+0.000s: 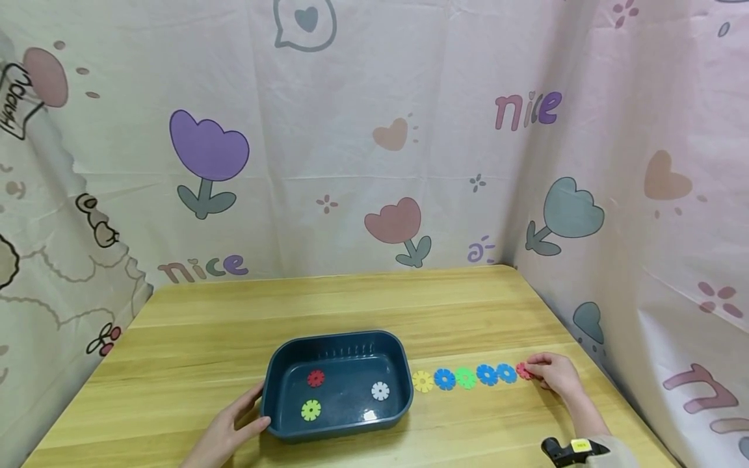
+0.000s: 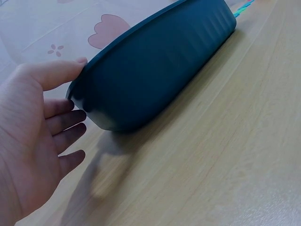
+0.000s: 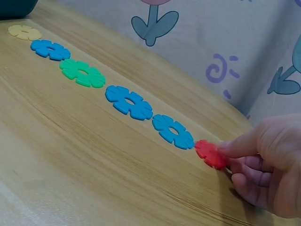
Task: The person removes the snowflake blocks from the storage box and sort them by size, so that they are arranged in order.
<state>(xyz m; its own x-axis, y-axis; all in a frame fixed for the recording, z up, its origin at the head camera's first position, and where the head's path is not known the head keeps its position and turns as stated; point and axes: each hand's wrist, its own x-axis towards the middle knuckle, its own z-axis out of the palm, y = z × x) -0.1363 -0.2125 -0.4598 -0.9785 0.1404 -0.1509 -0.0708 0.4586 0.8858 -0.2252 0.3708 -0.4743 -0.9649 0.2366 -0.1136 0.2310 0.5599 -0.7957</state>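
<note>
My right hand [image 1: 556,374] pinches a red notched plastic disc [image 3: 210,154] between thumb and fingers, at the right end of a row on the table. The disc sits right beside a blue disc [image 3: 172,131]. Leftward follow another blue disc [image 1: 487,375], a green disc [image 1: 465,377], a third blue disc [image 1: 445,379] and a yellow disc [image 1: 423,381]. My left hand [image 1: 231,426] rests against the left end of a dark teal tray [image 1: 336,430], thumb at the rim and relaxed fingers along the outer wall.
Inside the tray lie a red disc [image 1: 316,378], a yellow-green disc [image 1: 311,410] and a white disc [image 1: 380,390]. The wooden table [image 1: 328,305] ends at a printed cloth [image 1: 316,143] behind and at the sides. A black wrist strap [image 1: 573,450] crosses the right sleeve.
</note>
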